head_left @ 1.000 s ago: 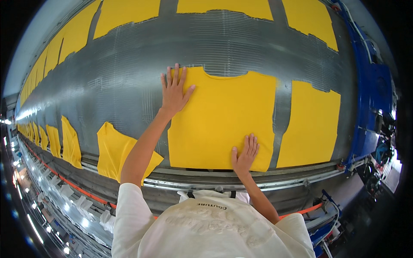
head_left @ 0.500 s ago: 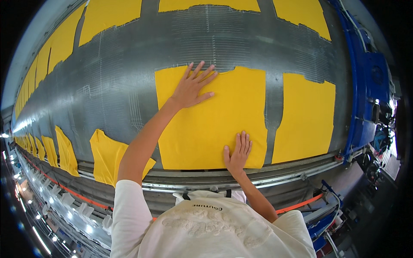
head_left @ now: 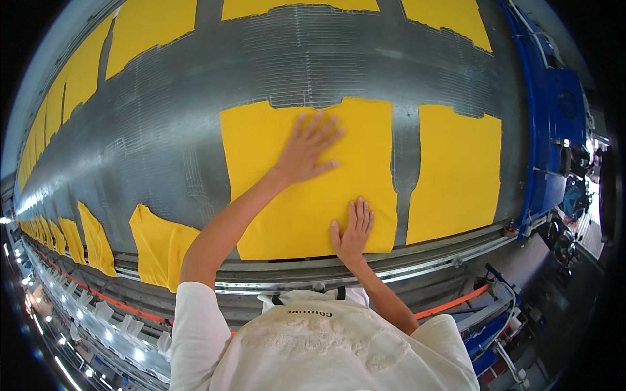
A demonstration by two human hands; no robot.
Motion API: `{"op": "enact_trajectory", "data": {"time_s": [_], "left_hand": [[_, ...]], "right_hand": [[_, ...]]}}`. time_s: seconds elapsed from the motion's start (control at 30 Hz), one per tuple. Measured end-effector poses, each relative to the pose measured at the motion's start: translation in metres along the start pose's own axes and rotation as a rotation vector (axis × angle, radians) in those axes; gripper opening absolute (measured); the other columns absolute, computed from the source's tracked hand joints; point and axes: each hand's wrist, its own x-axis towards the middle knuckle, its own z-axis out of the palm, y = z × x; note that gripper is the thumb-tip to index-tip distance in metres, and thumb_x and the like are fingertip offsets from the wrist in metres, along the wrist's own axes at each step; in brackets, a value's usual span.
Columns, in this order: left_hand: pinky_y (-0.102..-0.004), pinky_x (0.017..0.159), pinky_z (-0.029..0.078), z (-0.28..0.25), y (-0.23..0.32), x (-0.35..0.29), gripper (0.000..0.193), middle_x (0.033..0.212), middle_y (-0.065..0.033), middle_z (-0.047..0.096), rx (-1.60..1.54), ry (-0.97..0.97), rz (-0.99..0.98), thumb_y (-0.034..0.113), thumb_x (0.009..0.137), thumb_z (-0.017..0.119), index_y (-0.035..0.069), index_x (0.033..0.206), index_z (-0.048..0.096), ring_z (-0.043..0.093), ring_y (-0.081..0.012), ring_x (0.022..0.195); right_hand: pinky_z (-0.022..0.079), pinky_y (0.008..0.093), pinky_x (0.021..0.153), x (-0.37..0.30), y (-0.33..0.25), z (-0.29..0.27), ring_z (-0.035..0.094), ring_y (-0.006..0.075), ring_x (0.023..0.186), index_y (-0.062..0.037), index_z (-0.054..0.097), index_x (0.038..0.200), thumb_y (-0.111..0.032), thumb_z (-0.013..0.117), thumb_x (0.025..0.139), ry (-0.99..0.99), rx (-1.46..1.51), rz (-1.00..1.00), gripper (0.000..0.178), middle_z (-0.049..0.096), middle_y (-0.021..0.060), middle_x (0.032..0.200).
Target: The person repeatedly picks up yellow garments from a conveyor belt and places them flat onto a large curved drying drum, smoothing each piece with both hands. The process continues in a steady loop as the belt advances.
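From where I stand, I see a yellow fabric piece point(head_left: 313, 202) in the middle of the frame, lying nearly flat on the grey table point(head_left: 176, 156), with its cut-out neckline toward the top of the frame. The left hand point(head_left: 306, 151) is laid palm down over its upper part, just below the neckline; its fingers are stretched and well spread, a little blurred, and they have hold of nothing. The right hand point(head_left: 353, 231) rests flat near the lower edge of the same piece, its fingers straight and rather close together, the thumb apart, and it also grips nothing. How strongly each hand presses, I cannot tell. In my judgement, the step in hand is the smoothing of this piece, with the right hand serving as anchor. The next move probably calls for a light, flat stroke toward the upper right corner; a hard push could pull the edges out of line. The lower edge lies close along the table's near border, beside the metal rail point(head_left: 430, 267), so little room is there. On the right, only a narrow grey strip separates it from the neighbouring yellow piece point(head_left: 456, 176). To the lower left, a crumpled yellow piece point(head_left: 155, 241) hangs over the border, partly covered by the left forearm. The widest room is above, before the far row of yellow pieces point(head_left: 300, 8).
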Motion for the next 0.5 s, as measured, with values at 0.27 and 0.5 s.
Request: {"op": "enact_trajectory", "data": {"time_s": [0.27, 0.5], "left_hand": [[-0.0593, 0.129, 0.006, 0.002, -0.014, 0.049, 0.076, 0.171, -0.0079, 0.028, 0.084, 0.057, -0.104, 0.062, 0.103, 0.043, 0.015, 0.162, 0.036, 0.016, -0.0330, 0.160], [-0.0594, 0.129, 0.005, 0.021, 0.002, 0.077, 0.077, 0.173, -0.0053, 0.024, 0.226, 0.071, -0.187, 0.066, 0.103, 0.040, 0.018, 0.164, 0.033, 0.014, -0.0329, 0.161]], "right_hand": [[0.018, 0.0566, 0.126, -0.001, 0.001, 0.000, 0.032, 0.0408, 0.152, 0.0045, 0.046, 0.150, -0.033, 0.062, 0.097, -0.022, -0.001, 0.020, 0.067, 0.041, 0.0232, 0.160], [0.017, 0.0556, 0.125, -0.001, 0.002, 0.000, 0.031, 0.0414, 0.153, 0.0050, 0.045, 0.150, -0.030, 0.064, 0.096, -0.038, 0.015, 0.025, 0.067, 0.041, 0.0247, 0.160]]}}
